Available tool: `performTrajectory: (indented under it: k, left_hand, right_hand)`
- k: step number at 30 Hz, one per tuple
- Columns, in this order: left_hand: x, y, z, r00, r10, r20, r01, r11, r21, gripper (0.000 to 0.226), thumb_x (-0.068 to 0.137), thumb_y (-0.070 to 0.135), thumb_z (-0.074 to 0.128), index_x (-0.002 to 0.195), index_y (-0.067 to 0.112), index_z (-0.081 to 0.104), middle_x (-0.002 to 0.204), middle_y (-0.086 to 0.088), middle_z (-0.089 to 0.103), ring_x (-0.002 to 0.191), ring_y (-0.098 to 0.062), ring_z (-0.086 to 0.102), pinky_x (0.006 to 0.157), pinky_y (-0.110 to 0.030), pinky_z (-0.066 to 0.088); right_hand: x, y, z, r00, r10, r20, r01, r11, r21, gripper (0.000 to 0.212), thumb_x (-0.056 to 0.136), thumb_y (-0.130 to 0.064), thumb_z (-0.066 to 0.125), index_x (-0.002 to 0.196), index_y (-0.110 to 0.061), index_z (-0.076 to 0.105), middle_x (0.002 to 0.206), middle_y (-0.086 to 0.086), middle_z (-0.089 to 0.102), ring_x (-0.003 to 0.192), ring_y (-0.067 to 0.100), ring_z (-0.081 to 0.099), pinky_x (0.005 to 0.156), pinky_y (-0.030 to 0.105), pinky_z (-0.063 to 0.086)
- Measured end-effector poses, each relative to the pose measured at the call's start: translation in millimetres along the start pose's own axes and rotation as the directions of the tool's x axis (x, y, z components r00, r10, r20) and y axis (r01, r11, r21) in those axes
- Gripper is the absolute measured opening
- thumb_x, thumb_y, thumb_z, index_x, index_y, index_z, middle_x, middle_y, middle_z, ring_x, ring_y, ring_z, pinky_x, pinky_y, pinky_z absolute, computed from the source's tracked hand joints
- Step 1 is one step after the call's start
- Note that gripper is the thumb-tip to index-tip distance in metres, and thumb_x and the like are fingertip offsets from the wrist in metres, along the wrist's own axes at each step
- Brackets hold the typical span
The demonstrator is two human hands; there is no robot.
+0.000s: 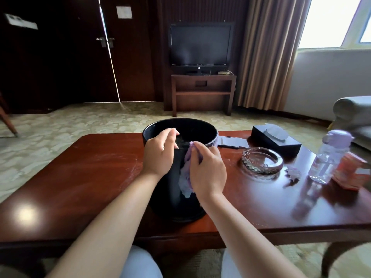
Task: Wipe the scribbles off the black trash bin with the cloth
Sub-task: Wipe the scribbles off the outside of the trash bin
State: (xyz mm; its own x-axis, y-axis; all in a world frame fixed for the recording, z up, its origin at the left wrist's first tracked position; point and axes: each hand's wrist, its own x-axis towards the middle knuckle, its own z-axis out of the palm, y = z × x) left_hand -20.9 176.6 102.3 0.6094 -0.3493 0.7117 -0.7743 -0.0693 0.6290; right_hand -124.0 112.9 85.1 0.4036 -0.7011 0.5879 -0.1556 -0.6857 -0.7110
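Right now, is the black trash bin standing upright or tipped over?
Upright. The black trash bin stands on the table with its open rim facing up; the left hand holds that rim.

Glossy wood table, seemingly plastic bin

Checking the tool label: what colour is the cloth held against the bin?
Pale lilac cloth, gripped by the right hand; head view.

Bin on table; ashtray, then bottle, to its right.
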Motion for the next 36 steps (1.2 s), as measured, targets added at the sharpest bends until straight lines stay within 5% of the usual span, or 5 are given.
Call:
performTrajectory:
  k: [6, 13, 19, 24, 36]
  left_hand:
    - [-0.7, 1.0, 2.4, 0.997, -0.071, -0.036, 0.069, 0.997, -0.046, 0.058, 0.083, 0.056, 0.022, 0.103, 0.02, 0.064, 0.06, 0.006, 0.061, 0.069, -0.003, 0.06, 0.07, -0.017, 0.042]
    - [-1.7, 3.7, 3.3, 0.995, -0.097, -0.037, 0.095, 0.994, -0.045, 0.059, 0.083, 0.059, 0.022, 0.116, 0.024, 0.056, 0.059, 0.007, 0.059, 0.065, 0.0, 0.057, 0.069, -0.018, 0.041]
    - [-1.9, 10.5, 5.9, 0.989, -0.138, -0.061, 0.14, 0.99, 0.034, 0.056, 0.077, 0.061, 0.02, 0.1, 0.028, 0.058, 0.058, 0.009, 0.055, 0.066, -0.013, 0.056, 0.069, -0.033, 0.041]
    - [-1.7, 9.8, 5.1, 0.988, -0.147, -0.049, 0.148, 0.988, 0.033, 0.051, 0.078, 0.062, 0.02, 0.091, 0.029, 0.056, 0.058, 0.006, 0.054, 0.065, -0.012, 0.055, 0.066, -0.033, 0.038]
    - [-3.6, 7.4, 9.5, 0.994, -0.085, -0.065, 0.093, 0.987, 0.135, 0.061, 0.079, 0.063, 0.018, 0.091, 0.021, 0.06, 0.06, 0.007, 0.056, 0.073, -0.023, 0.055, 0.065, -0.03, 0.03]
  right_hand:
    - [-11.4, -15.6, 14.0, 0.981, -0.192, -0.024, 0.185, 0.966, -0.182, 0.017, 0.088, -0.03, 0.055, 0.089, -0.023, 0.071, 0.069, 0.005, 0.056, 0.054, 0.028, 0.057, 0.04, 0.026, 0.036]
    - [2.0, -8.0, -7.6, 0.992, -0.067, 0.111, 0.088, 0.977, -0.194, 0.031, 0.098, -0.041, 0.039, 0.11, -0.031, 0.065, 0.098, 0.001, 0.061, 0.085, 0.025, 0.061, 0.067, 0.032, 0.046]
    - [-7.0, -15.9, 4.4, 0.977, -0.203, 0.06, 0.211, 0.946, -0.247, 0.022, 0.092, -0.03, 0.05, 0.091, -0.02, 0.069, 0.073, 0.009, 0.059, 0.059, 0.032, 0.061, 0.045, 0.025, 0.031]
    - [0.7, -15.3, -2.7, 0.971, -0.136, 0.195, 0.187, 0.943, -0.275, 0.031, 0.099, -0.04, 0.036, 0.1, -0.022, 0.062, 0.093, 0.005, 0.061, 0.083, 0.029, 0.061, 0.057, 0.029, 0.032]
    - [18.2, -9.0, -22.0, 0.973, -0.091, 0.211, 0.159, 0.93, -0.332, 0.031, 0.098, -0.034, 0.037, 0.091, -0.017, 0.062, 0.087, 0.003, 0.061, 0.078, 0.025, 0.059, 0.055, 0.028, 0.031]
